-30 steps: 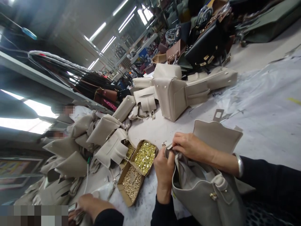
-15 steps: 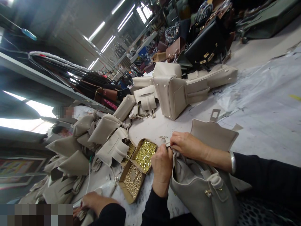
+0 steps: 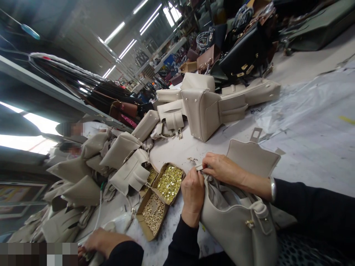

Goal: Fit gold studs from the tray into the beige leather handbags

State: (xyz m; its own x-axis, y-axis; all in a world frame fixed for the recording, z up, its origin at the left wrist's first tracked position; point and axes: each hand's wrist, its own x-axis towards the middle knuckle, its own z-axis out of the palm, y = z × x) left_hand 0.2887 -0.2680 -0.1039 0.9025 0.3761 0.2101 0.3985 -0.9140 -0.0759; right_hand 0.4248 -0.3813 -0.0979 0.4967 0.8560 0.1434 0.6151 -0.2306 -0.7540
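A beige handbag stands in front of me with its top open and its lining showing. Its flap lies folded back on the far side. My left hand is closed at the bag's left end, fingers pinching a small pale strap tab. From the other side my right hand, with a silver bangle at the wrist, reaches across the opening and pinches the same spot. The fingertips hide most of what lies between them. A gold-coloured fitting sits on the bag's front.
Left of my hands are cardboard boxes of gold-coloured studs and small rivets. Beige bags crowd the table beyond and at left. A co-worker's hand is at lower left. Black bags lie further back.
Both hands stay on the strap tab, with only a slight shift. The bag's near side has turned a little. The co-worker's hand has moved slightly left, and the view has shifted a little.
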